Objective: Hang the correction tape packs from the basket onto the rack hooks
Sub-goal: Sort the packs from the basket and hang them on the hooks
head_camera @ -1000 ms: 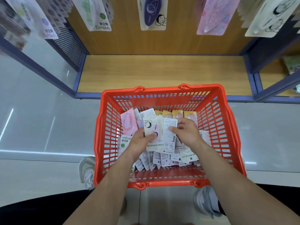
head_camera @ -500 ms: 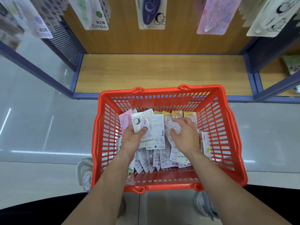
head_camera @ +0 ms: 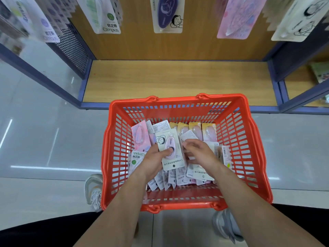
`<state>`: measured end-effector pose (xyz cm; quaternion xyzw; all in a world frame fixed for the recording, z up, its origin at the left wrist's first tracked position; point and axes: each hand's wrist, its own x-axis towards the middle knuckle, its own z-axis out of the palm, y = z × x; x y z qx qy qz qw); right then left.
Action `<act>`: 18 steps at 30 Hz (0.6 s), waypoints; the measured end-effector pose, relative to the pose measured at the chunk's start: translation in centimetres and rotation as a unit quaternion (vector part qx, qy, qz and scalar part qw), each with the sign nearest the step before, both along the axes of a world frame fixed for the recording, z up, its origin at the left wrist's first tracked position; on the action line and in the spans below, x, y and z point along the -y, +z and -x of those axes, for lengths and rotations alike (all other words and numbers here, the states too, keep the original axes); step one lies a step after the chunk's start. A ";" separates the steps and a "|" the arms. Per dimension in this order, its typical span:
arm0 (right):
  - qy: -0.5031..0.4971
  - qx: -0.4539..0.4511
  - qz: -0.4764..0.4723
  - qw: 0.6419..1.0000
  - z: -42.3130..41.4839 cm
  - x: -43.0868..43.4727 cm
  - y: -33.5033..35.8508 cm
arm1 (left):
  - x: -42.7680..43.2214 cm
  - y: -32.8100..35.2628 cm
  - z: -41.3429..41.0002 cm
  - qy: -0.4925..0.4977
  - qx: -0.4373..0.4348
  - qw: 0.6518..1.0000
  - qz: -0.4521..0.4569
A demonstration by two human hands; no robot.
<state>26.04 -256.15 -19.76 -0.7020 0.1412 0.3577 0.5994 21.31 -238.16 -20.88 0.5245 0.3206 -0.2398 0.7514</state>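
Observation:
An orange plastic basket (head_camera: 114, 157) stands on the floor in front of the rack, holding several correction tape packs. My left hand (head_camera: 153, 162) grips a white pack with a pink tape and a cartoon figure (head_camera: 169, 148), thumb pressed on its blister. My right hand (head_camera: 197, 154) reaches into the pile just right of that pack, fingers curled among white packs (head_camera: 188, 138); I cannot tell whether it holds one. A pink patterned pack (head_camera: 140, 136) leans at the basket's left, yellow-topped packs (head_camera: 201, 131) stand at the back.
Packs hang from rack hooks overhead: green Campus pack (head_camera: 105, 16), dark blue pack (head_camera: 167, 15), pink pack (head_camera: 238, 18), white cartoon pack (head_camera: 299, 20). Below them lies a wooden shelf base (head_camera: 178, 81) with a blue frame. My shoes (head_camera: 93, 191) flank the basket.
The left hand has lifted the pink-tape pack slightly and shifted right. The right hand has moved left toward it, rummaging through the white packs.

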 end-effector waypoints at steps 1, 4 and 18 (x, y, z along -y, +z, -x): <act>0.000 -0.001 0.005 1.000 0.0 0.1 0.0 | 0.1 0.0 0.0 -0.015 0.003 1.000 -0.003; 0.015 0.021 0.023 0.999 0.1 0.5 -0.3 | 0.8 0.1 -0.2 -0.048 0.025 0.998 -0.010; -0.030 0.011 -0.065 0.997 -0.4 -0.8 1.9 | 0.4 1.4 -1.0 -0.033 0.039 0.998 0.040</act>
